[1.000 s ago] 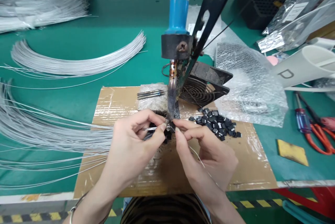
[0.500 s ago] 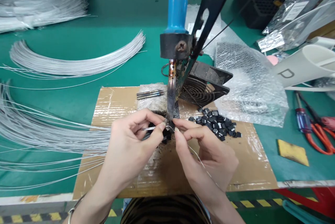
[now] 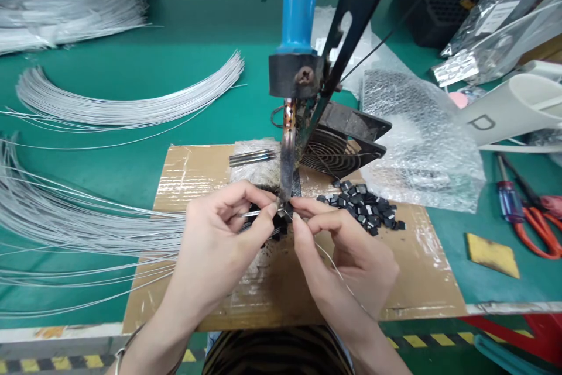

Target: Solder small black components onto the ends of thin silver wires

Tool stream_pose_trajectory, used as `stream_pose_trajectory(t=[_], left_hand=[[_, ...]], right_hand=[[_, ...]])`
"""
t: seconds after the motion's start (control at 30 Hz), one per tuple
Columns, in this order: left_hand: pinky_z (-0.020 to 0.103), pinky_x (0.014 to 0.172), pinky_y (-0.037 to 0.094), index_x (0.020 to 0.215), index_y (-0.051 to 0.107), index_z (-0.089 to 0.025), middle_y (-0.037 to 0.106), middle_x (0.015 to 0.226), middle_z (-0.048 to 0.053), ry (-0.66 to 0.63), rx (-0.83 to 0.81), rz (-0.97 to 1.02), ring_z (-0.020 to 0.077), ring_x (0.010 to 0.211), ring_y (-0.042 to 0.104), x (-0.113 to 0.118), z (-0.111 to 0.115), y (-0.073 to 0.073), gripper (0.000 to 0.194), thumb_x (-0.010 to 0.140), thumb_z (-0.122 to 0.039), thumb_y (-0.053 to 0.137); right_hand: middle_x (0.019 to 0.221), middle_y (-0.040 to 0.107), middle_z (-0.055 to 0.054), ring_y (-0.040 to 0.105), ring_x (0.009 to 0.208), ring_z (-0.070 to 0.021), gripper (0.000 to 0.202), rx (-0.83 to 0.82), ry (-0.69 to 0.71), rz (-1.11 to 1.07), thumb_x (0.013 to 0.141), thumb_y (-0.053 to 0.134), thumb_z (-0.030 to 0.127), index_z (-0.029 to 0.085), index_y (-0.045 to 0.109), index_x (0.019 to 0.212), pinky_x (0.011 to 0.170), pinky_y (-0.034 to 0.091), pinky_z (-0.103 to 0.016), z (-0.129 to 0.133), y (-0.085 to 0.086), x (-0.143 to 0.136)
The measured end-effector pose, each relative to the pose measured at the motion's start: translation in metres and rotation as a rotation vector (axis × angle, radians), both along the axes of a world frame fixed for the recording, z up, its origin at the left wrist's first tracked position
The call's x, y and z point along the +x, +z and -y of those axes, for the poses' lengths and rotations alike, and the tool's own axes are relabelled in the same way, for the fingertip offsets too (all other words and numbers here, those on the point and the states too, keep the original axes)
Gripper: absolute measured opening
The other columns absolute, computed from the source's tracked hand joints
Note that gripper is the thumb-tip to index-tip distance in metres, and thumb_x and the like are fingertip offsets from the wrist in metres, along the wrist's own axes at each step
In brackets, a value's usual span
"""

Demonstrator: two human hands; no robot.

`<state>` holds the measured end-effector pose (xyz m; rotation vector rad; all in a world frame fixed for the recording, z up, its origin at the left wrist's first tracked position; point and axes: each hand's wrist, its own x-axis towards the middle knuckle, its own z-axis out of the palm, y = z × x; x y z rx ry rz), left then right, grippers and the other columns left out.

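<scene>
Where the iron (image 3: pixel 287 158) points: your left hand (image 3: pixel 219 237) pinches a slim piece (image 3: pixel 244 214); your right hand (image 3: pixel 351 252), thin wire (image 3: pixel 327 254).
White tube (image 3: pixel 504 109): contents unclear.
Silvery bag (image 3: pixel 485 21): contents hidden.

From where I sit, the head view comes through bright and even, with cool light that seems to fall from above, white streaks of glare on the glossy tape across the cardboard (image 3: pixel 421 281), scattered glints on the bubble wrap (image 3: pixel 421 147) and hard highlights on the silvery bag (image 3: pixel 492 6). I see a soft shadow on the cardboard between the hands, and the green backdrop looks darker toward the top. Focus is fair around the middle, but fine detail at the fingertips is too small for me to read, and the outer edges look stretched and softer.
</scene>
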<state>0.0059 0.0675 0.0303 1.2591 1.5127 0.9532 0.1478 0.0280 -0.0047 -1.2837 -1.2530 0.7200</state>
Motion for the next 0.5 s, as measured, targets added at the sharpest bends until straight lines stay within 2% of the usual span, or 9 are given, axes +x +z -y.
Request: stream_pose_trajectory(t=[0.5], left_hand=[[0.016,0.059,0.048,0.074,0.076,-0.021,0.076,0.071,-0.003,-0.003,0.002,0.025,0.0091,0.064,0.065,-0.0010,0.0018,0.0000,0.008,0.079,-0.015,0.076]], right_hand=[[0.107,0.084,-0.004,0.082,0.096,-0.0198,0.019,0.000,-0.028,-0.028,0.090,0.073,0.008,0.024,0.070,0.082,0.091,0.064,-0.033,-0.0012,0.0031,-0.0024]])
